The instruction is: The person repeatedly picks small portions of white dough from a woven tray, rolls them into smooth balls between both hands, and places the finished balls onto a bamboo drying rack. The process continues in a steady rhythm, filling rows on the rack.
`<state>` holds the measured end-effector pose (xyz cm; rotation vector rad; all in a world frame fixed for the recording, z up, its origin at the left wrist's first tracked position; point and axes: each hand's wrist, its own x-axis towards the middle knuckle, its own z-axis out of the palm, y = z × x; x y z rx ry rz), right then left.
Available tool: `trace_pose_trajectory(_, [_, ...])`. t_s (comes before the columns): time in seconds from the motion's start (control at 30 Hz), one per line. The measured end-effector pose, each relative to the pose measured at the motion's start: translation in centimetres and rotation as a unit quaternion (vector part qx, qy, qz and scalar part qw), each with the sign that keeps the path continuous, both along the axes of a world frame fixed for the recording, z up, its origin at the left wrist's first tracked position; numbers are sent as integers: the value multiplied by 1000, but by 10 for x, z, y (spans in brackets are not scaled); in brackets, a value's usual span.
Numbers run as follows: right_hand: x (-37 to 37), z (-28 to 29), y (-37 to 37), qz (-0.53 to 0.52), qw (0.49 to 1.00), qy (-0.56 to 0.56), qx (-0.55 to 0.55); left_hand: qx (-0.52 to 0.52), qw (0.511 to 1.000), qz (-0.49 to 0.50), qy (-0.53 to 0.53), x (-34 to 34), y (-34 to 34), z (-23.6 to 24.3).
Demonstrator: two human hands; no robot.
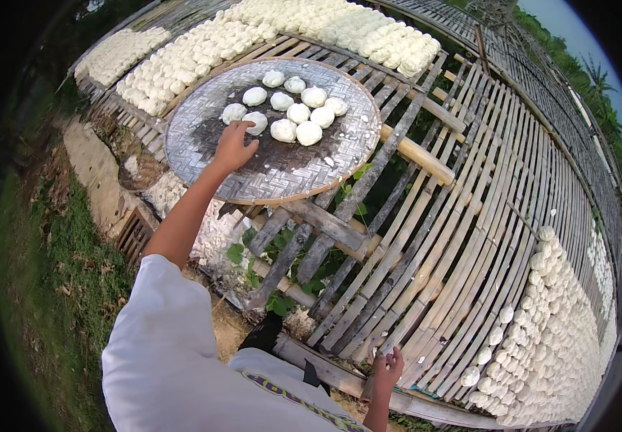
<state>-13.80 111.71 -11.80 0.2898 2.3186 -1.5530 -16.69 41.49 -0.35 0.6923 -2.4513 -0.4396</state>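
My left hand (233, 147) sits on the tray (203, 155), lumps (296, 112) just ahead of it. The tray lies on the rack (469, 209); more lumps line the rack behind it and to the right. My right hand (386, 369) touches the rack's near edge.

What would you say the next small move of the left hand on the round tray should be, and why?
Probably closing the left hand on the nearest white lump: its fingertips already touch that lump on the woven tray, while the right hand rests on the bamboo rack's edge.
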Motion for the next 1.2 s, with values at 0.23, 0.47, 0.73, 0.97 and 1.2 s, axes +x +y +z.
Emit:
trace_pose_trajectory(0.23, [48,7,-34,-118,991,-51,47,-143,964,-158,-156,-55,-120,-44])
trace_pose_trajectory(0.47, [100,28,-60,-180,979,-98,8,-68,961,-244,-111,-68,-145,-58])
trace_pose_trajectory(0.73, [58,76,-104,-265,925,-111,-248,208,970,-94,79,-47,-120,-28])
trace_pose_trajectory(0.97, [-22,156,-265,27,919,-180,-349,582,714,-368,125,-8,9,81])
trace_pose_trajectory(1.2, [-28,234,-307,46,747,-303,-590,85,801,-592,32,20,192,139])
